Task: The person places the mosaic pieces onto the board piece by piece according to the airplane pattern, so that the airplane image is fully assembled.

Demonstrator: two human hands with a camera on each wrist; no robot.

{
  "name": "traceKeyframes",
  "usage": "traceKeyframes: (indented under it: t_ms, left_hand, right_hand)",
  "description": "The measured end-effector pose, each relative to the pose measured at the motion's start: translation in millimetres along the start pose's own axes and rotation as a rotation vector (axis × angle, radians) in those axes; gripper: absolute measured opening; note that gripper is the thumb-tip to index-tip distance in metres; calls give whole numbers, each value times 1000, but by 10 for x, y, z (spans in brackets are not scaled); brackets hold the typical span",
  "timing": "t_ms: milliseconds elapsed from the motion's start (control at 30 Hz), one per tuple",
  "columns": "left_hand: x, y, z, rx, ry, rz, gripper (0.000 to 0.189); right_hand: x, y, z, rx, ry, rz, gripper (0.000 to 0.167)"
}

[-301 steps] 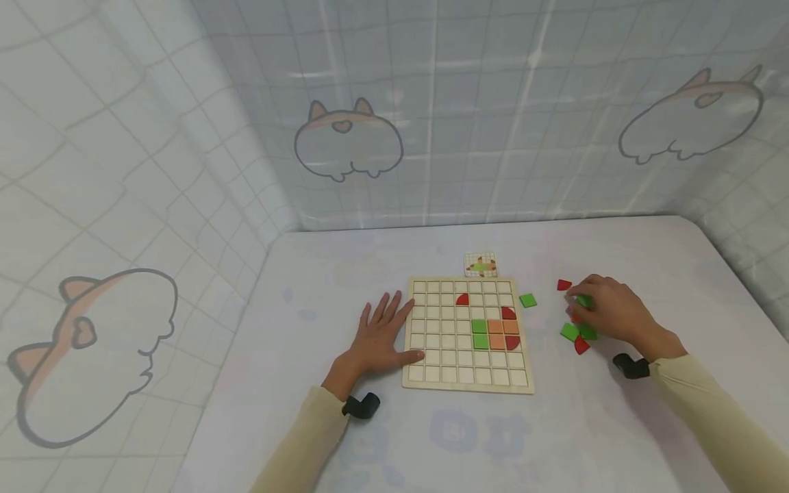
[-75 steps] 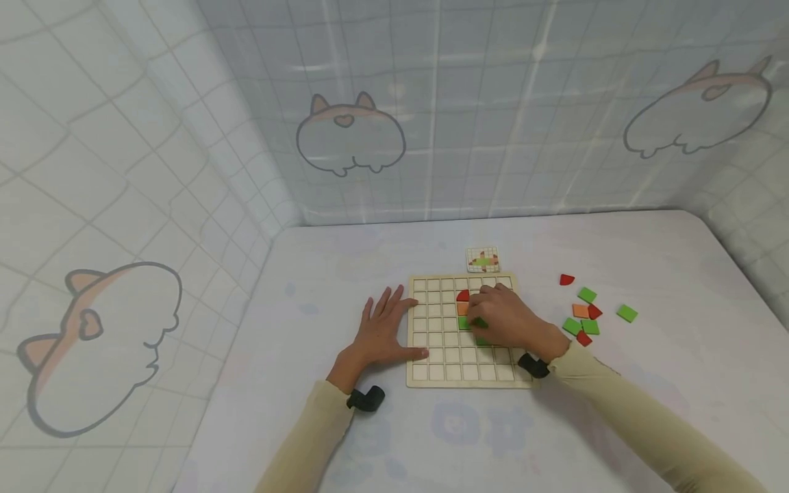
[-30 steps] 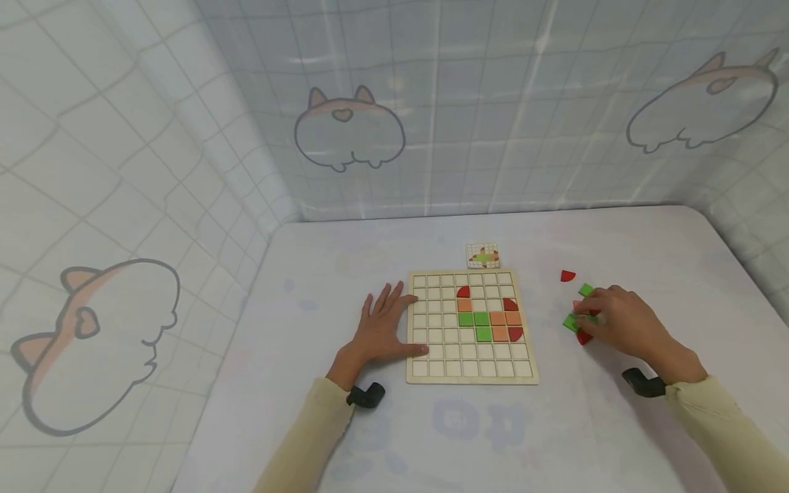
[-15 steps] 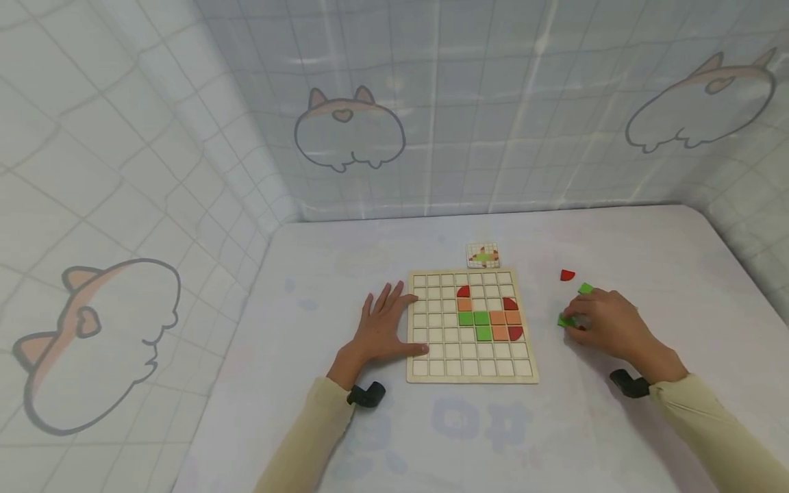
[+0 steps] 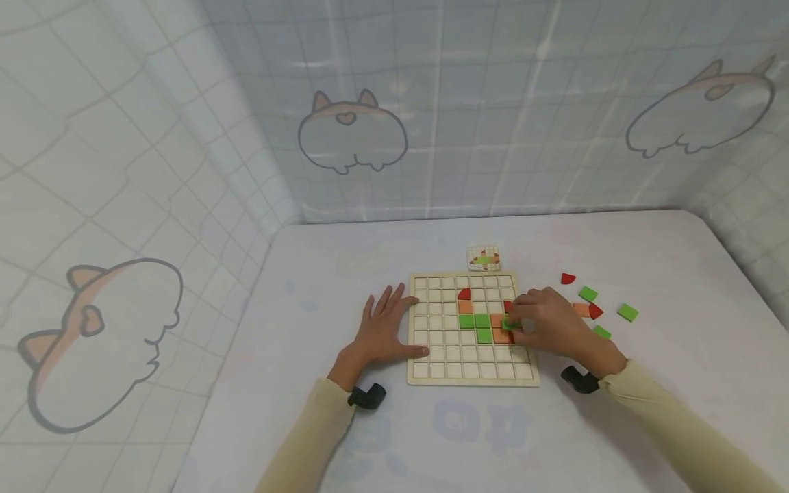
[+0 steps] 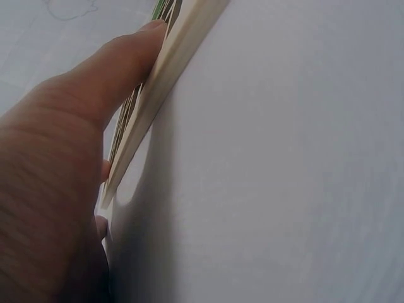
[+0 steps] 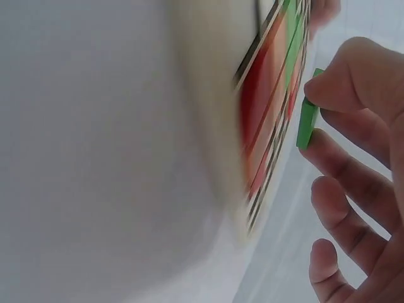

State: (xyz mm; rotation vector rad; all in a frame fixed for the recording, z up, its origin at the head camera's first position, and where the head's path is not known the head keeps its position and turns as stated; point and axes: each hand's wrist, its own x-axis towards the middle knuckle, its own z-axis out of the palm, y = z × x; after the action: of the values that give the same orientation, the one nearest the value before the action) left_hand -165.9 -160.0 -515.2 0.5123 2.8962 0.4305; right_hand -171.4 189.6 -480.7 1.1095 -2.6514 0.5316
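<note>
A pale wooden grid board (image 5: 440,352) lies on the table with green squares (image 5: 484,336), orange squares (image 5: 465,307) and red quarter-circles (image 5: 464,294) set in some cells. My left hand (image 5: 381,335) is spread at the board's left side, fingers straight; its thumb (image 6: 129,53) rests on the board's edge in the left wrist view. Over the right part of the board, my right hand (image 5: 548,325) pinches a green square tile (image 7: 307,123) between thumb and fingertips. In the right wrist view this tile is tilted and held above the board's surface. Some set pieces are hidden under that hand.
A small pattern card (image 5: 483,259) lies just behind the board. Loose pieces are scattered right of it: green tiles (image 5: 627,312), an orange tile (image 5: 581,310) and red quarter-circles (image 5: 568,279). A tiled-pattern curtain (image 5: 481,137) hangs behind the table.
My right hand has moved left from the loose pieces to the board, carrying a green tile. Since the oldest frame, an orange and a green square have been added on the board. The left hand stays put.
</note>
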Motion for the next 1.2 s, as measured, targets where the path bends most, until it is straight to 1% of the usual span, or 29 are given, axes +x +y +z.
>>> traceKeyframes:
  t_ms: [133, 300, 533, 667, 833, 1000, 1067, 1200]
  left_hand:
    - [0, 6, -3, 1, 5, 5, 101]
    - [2, 7, 3, 10, 11, 15, 100]
    - [-4, -4, 32, 9, 24, 23, 100]
    - [-12, -1, 33, 4, 33, 28, 100]
    - [-9, 11, 24, -5, 28, 25, 101]
    - [-2, 12, 17, 12, 32, 20, 100]
    - [-5, 14, 13, 12, 30, 16, 100]
    - [-15, 12, -5, 10, 24, 16, 100]
  right_hand:
    - [160, -152, 85, 23, 15, -94, 12]
    - [289, -309, 192, 53, 16, -161, 12]
    - [335, -414, 316, 40, 9, -194, 11]
    - [322, -415, 346, 3, -5, -206, 9]
    - [315, -390, 362, -15, -9, -234, 10]
    - [326, -392, 359, -26, -21, -220, 11]
    - [326, -400, 344, -27, -33, -197, 10]
    - [304, -400, 278, 3, -47, -121, 8]
